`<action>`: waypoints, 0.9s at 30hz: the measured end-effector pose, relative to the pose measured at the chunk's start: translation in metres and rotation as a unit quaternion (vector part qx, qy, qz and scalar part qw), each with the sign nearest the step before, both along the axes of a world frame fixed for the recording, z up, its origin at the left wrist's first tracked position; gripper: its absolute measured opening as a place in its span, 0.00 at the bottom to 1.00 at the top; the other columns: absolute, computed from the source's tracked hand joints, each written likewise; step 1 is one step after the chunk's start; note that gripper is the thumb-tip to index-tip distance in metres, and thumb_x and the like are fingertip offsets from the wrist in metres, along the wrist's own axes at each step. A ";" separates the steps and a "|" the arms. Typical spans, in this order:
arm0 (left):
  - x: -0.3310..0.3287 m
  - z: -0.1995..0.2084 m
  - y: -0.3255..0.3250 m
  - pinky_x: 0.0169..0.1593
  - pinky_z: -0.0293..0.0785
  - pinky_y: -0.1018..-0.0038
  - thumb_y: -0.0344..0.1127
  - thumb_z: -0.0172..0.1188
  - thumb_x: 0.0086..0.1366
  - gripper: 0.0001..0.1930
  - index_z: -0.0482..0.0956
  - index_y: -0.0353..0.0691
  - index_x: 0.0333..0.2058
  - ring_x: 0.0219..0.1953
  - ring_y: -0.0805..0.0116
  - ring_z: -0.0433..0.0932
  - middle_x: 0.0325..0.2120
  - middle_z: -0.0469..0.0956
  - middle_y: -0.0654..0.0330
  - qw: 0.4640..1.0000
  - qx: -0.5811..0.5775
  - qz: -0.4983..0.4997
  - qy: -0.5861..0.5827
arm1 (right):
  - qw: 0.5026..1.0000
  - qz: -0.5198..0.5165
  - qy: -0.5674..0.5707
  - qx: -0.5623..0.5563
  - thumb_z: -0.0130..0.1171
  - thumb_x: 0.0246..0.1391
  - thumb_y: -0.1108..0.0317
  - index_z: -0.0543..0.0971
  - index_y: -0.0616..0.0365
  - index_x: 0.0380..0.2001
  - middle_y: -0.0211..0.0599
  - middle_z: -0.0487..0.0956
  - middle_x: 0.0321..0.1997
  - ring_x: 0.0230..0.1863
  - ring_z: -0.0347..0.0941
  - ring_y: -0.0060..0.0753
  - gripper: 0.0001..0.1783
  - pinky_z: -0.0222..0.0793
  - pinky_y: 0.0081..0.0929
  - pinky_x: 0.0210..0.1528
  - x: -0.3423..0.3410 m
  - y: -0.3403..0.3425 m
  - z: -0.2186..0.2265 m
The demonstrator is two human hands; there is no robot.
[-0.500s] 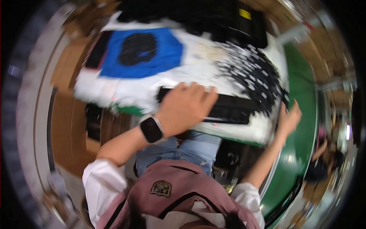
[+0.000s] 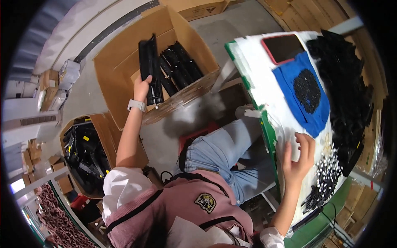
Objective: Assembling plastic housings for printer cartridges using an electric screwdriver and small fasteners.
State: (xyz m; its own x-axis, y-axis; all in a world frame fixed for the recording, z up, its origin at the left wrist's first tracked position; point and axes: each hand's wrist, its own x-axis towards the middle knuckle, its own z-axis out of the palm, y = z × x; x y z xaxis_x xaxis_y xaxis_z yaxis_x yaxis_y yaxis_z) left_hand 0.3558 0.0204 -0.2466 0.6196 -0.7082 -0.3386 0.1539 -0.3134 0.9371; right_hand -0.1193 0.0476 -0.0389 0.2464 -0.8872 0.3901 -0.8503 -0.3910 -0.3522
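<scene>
– Which step?
– Stowing, apparently: left hand [image 2: 142, 88] grips a strip [image 2: 147, 62] over the box [image 2: 119, 68]; right hand [image 2: 296, 165], empty, curls loosely.
– Next move?
– Probably calls for lowering, then loosening.

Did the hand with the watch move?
Yes, to the left: the left hand was over the table, and now it is off it, at the big cardboard box.

The left hand [image 2: 141, 87] had left the tabletop [image 2: 253, 62] and gripped a long black part [image 2: 147, 60], a cardboard box [image 2: 118, 62] below that grip; well right of it, the right hand [image 2: 298, 159] had neared a blue cloth [image 2: 314, 122].
</scene>
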 end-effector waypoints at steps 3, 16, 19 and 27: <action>0.072 -0.102 0.006 0.43 0.74 0.67 0.29 0.57 0.61 0.16 0.74 0.27 0.47 0.37 0.61 0.79 0.39 0.80 0.51 0.994 0.090 0.042 -0.048 | 0.999 0.033 0.008 0.026 0.61 0.46 0.74 0.78 0.60 0.39 0.45 0.74 0.35 0.33 0.73 0.45 0.13 0.70 0.33 0.34 0.024 -0.024 -0.020; 0.192 -0.341 -0.049 0.56 0.67 0.64 0.35 0.58 0.57 0.23 0.73 0.23 0.48 0.52 0.45 0.73 0.48 0.75 0.38 0.952 0.272 0.120 -0.066 | 0.995 0.002 0.044 0.088 0.52 0.53 0.63 0.69 0.65 0.30 0.43 0.64 0.28 0.27 0.60 0.43 0.13 0.55 0.33 0.28 0.046 -0.054 -0.035; 0.135 -0.352 -0.139 0.58 0.65 0.61 0.49 0.55 0.62 0.29 0.73 0.25 0.49 0.55 0.41 0.70 0.49 0.72 0.34 0.940 0.315 0.039 -0.128 | 0.989 -0.028 0.114 0.089 0.50 0.54 0.63 0.67 0.67 0.29 0.43 0.62 0.27 0.27 0.58 0.43 0.14 0.51 0.33 0.26 0.048 -0.055 -0.043; 0.136 -0.293 -0.145 0.58 0.50 0.29 0.35 0.52 0.59 0.20 0.66 0.43 0.52 0.67 0.59 0.55 0.57 0.68 0.56 0.842 0.410 -0.015 -0.350 | 0.985 -0.047 0.117 0.116 0.50 0.56 0.58 0.66 0.63 0.26 0.40 0.60 0.25 0.24 0.57 0.40 0.17 0.47 0.35 0.25 0.043 -0.052 -0.042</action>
State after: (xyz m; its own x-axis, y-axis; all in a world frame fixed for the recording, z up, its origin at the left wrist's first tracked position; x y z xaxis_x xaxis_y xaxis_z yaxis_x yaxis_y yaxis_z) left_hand 0.4917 -0.1248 -0.5391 0.8570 -0.4327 -0.2797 -0.3659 -0.8934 0.2608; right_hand -0.0762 -0.0047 -0.0809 0.2178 -0.9689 0.1171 -0.9476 -0.2387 -0.2122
